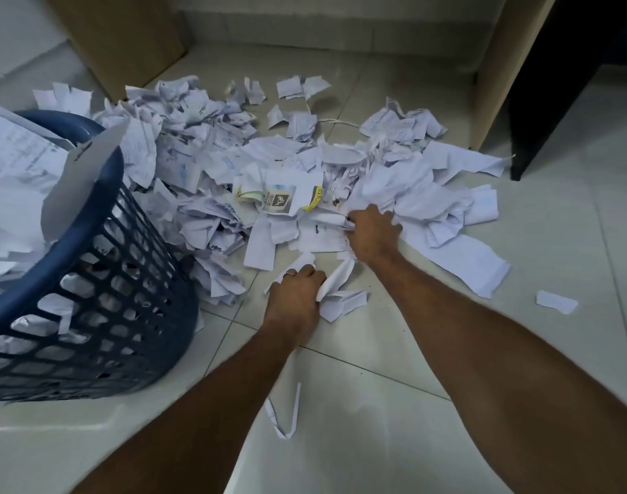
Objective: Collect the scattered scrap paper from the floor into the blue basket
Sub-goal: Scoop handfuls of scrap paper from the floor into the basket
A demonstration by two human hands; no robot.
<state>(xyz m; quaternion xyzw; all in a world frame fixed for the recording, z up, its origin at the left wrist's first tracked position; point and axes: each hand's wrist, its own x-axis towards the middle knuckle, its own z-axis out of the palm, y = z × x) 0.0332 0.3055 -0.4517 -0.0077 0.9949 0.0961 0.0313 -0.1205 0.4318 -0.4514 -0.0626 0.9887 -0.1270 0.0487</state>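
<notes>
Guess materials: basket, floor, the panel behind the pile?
Blue basket: moulded plastic, matte, going by its lattice wall. Floor: glazed tile, likely ceramic; grout lines, soft sheen. Panel: probably cardboard or laminated board; flat tan face.

The blue basket (101, 279) is running off the left edge, its far rim lying under paper. Print on the scrap paper (205, 165) is staying too small to read (fingertips of both hands are hiding among scraps).

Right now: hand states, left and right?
Left hand: closed, gripping crumpled paper scraps.
Right hand: closed, fingers curled round scraps at the pile edge.
</notes>
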